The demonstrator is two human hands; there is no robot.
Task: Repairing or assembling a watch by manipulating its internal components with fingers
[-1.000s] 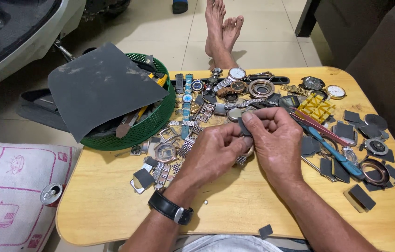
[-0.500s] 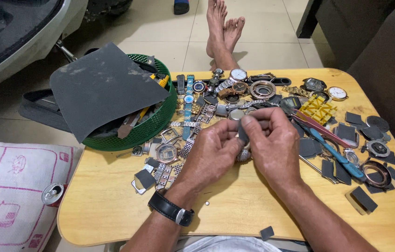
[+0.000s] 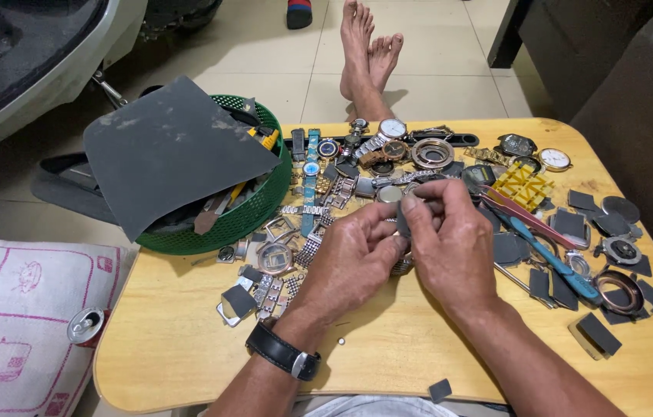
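Both grips pinch a small grey piece (image 3: 402,220): left hand (image 3: 353,259), right hand (image 3: 450,247) | hands have moved slightly nearer over the counter (image 3: 187,347) | we keep working it.

Even, soft indoor light, faint shadows under the hands, sharp focus, slight wide-angle bending at the edges.

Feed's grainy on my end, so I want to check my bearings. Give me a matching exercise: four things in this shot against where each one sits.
Things:
1. green basket
2. drink can
3. blue-handled tool
4. black wristwatch

Places:
A. on the left wrist
B. table's far-left corner, under a grey sheet
C. on the table, right of the hands
D. off the table, on the patterned cushion

Pairs: 1-B, 2-D, 3-C, 4-A
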